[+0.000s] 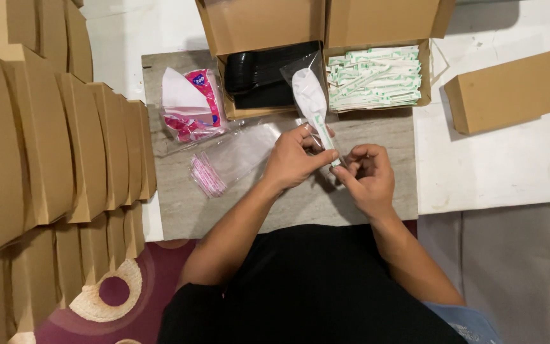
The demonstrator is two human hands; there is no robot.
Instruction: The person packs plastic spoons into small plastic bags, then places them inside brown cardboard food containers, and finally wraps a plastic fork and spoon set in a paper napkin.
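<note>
Now, packet: clear plastic sleeve with white folded napkin inside, pinched at its lower end by closed left hand and right hand.
Room: bare grey board below hands; cardboard boxes crowded along far edge.

Even, fairly bright light is falling from above onto the grey worktop. The open cartons behind it are casting soft shadows onto its far edge, and the hands are throwing only faint ones. The clear plastic bags are catching mild glare. Focus is holding sharp near the worktop, softening slightly toward the corners.
</note>
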